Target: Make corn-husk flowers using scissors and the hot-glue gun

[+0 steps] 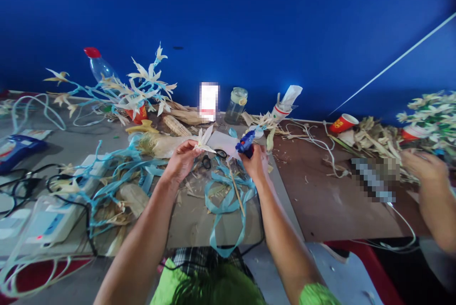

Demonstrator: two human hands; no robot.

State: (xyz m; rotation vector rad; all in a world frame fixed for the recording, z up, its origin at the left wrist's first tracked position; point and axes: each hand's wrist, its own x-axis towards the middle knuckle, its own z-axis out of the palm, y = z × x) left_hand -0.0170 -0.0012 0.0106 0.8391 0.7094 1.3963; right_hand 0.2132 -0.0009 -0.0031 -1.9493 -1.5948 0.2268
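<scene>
My left hand (185,157) pinches a pale flower (204,141) that looks made of dried corn husk. In my right hand (255,158) is a blue hot glue gun (245,142) with an orange part, its front toward the flower. A small gap separates the two. Black scissors (206,161) lie between my hands, partly hidden by the flower. Below, a light blue ribbon (223,207) loops over the table's front edge, with a thin stick (235,188) lying across it.
Blue-wrapped stems with husk flowers (142,79) stand in a red cup (137,114). A corn cob (175,126), a glass jar (236,104) and a power strip (66,205) lie around. Another person's hand (425,165) is at the right, near a phone (372,179) and husks.
</scene>
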